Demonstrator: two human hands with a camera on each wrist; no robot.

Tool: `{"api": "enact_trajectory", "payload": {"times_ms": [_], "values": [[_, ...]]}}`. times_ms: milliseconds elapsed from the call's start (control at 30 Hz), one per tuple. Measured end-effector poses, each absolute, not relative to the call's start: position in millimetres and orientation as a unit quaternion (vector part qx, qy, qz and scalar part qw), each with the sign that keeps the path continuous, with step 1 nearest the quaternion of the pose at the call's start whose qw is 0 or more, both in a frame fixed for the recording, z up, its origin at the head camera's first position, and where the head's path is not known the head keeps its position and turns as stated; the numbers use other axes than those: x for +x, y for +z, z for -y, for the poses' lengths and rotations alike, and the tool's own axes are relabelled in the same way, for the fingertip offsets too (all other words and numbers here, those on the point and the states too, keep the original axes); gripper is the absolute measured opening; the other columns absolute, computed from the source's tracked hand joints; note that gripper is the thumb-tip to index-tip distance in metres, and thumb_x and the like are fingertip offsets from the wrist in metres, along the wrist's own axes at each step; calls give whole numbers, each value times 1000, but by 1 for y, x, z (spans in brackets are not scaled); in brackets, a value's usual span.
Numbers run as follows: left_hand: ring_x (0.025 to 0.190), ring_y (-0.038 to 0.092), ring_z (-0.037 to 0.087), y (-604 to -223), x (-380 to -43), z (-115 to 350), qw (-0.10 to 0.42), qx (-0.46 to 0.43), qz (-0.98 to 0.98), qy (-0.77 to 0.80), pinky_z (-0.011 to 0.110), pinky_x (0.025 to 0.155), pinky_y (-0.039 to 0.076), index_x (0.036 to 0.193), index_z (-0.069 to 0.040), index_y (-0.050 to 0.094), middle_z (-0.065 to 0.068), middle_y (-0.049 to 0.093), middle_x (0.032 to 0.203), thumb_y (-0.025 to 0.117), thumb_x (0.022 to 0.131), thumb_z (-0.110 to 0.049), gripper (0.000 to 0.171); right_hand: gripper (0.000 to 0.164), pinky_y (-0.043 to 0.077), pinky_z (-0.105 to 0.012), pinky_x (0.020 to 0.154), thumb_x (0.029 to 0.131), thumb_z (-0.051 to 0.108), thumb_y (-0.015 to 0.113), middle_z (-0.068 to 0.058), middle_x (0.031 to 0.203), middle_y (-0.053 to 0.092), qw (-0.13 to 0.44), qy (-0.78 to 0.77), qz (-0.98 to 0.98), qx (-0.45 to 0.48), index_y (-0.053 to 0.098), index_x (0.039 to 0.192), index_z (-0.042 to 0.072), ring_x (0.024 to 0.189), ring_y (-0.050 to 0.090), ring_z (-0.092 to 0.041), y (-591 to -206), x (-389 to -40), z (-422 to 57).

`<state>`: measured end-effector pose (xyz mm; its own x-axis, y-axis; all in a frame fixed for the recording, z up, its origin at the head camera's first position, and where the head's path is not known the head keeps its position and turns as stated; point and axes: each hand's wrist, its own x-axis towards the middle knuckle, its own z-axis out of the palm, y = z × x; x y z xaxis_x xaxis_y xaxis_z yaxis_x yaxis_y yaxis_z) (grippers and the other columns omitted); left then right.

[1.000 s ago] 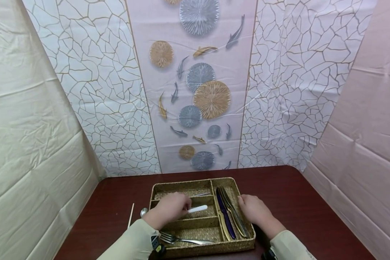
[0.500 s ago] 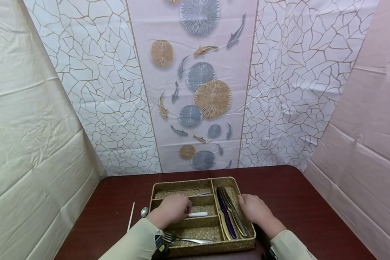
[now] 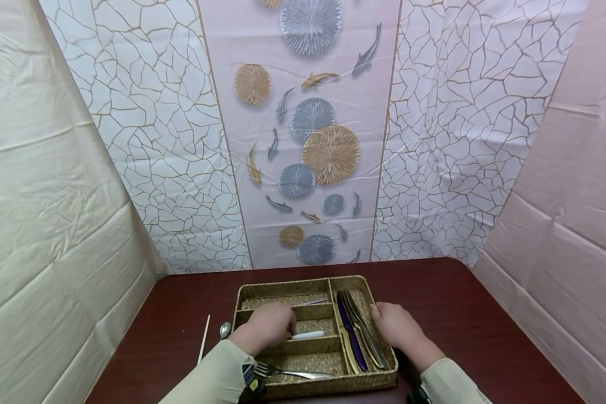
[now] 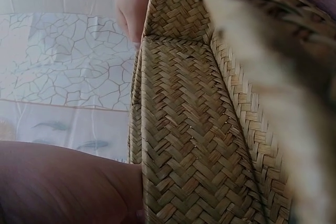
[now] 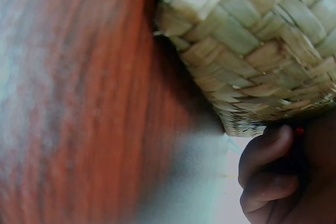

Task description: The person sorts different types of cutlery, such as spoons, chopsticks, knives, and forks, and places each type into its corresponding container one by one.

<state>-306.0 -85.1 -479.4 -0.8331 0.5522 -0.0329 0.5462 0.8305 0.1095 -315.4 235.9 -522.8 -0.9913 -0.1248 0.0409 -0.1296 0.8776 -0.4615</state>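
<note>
My left hand [image 3: 269,326] reaches down into the middle compartment of a woven cutlery tray [image 3: 328,386]. Its fingers are at the left end of a white handle [image 3: 309,335], which lies low in that compartment; the other end of this utensil is hidden under the hand. My right hand [image 3: 398,325] grips the tray's right rim, and in the right wrist view its curled fingers [image 5: 265,156] are against the woven wall. In the left wrist view a woven divider [image 4: 184,129] fills the middle, and the white handle does not show.
Several knives [image 3: 353,331] lie in the tray's right compartment. A fork [image 3: 293,373] is in the front compartment, and a thin metal utensil [image 3: 314,302] in the back one. Left of the tray, a spoon [image 3: 225,330] and a pale stick [image 3: 203,339] lie on the dark red table [image 3: 424,280].
My left hand has lowered the white handle into the middle compartment, and it now lies flatter, close to the front divider. The right hand has stayed on the rim.
</note>
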Motion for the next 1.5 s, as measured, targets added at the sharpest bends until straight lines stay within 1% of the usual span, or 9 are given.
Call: {"api": "enact_trajectory", "payload": {"times_ms": [100,233,467,567,700,833,1067,1267,1500], "values": [[55,42,6,-480,-306,86,41,287,-955,56,27,51,37,64,-25,68,-16,55,63,74,88,-9,29,39,41,-39,64,109,30,38,-4,64,46,5,240,968,66,57,78,15,55,45,-19,-524,-315,-235],[55,43,6,-480,-305,87,44,286,-955,61,27,51,37,66,-25,69,-17,54,63,73,89,-9,28,38,41,-40,65,109,30,37,-5,65,46,2,242,968,66,58,81,15,55,45,-19,-524,-315,-235],[54,22,11,-477,-300,92,27,286,-955,78,30,49,21,59,-22,51,-10,32,57,68,86,-2,38,35,42,-41,68,109,30,38,-5,66,46,-4,246,967,60,61,87,14,56,46,-19,-525,-314,-236],[53,26,9,-472,-297,97,15,283,-955,84,29,49,24,62,-22,55,-11,36,59,71,86,-7,33,36,41,-41,67,109,29,39,-5,65,46,0,245,968,62,59,83,14,57,46,-19,-524,-313,-235],[55,43,3,-464,-295,109,-8,273,-958,90,28,52,40,71,-26,68,-18,52,64,76,88,-24,19,40,40,-38,61,109,29,39,-5,64,46,4,245,967,63,55,75,14,54,44,-19,-524,-313,-235],[61,54,-1,-451,-293,129,-29,253,-960,114,29,57,48,83,-31,74,-22,60,72,75,90,-33,8,41,39,-37,57,109,29,39,-5,63,46,8,249,966,65,53,73,13,52,42,-20,-524,-313,-234],[64,56,-1,-432,-289,171,-56,181,-969,156,30,59,49,95,-28,76,-19,64,77,75,91,-32,6,41,38,-36,54,109,29,39,-4,63,47,13,251,966,66,53,73,13,52,43,-20,-525,-315,-235],[56,53,5,-435,-287,203,-49,132,-976,164,32,55,45,89,-24,75,-14,63,72,75,91,-28,5,42,39,-37,57,109,29,38,-5,63,46,16,242,968,66,53,73,13,52,43,-20,-525,-315,-235],[56,53,9,-464,-289,228,-21,94,-982,163,34,54,45,82,-25,72,-12,60,69,78,88,-23,8,42,38,-36,56,109,29,38,-5,63,46,16,243,968,66,52,73,13,52,42,-20,-524,-315,-235]]}}
